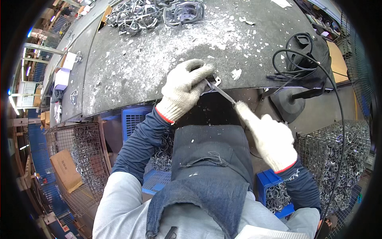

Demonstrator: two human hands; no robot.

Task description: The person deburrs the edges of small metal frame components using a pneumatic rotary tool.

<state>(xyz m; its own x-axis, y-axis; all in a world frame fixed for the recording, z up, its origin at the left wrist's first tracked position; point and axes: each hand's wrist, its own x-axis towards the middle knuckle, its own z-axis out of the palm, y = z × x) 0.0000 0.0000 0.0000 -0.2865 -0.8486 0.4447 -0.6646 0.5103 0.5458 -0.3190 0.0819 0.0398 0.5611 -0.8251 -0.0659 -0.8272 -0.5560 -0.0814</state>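
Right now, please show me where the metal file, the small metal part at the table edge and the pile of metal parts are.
metal file (221, 92): head view, middle of blade.
small metal part (215, 79): head view, its exposed corner.
pile of metal parts (151, 14): head view, centre of heap.

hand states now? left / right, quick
Left hand: closed, pressing a small metal part against the workbench edge.
Right hand: closed on a thin file-like tool, its tip at the part.
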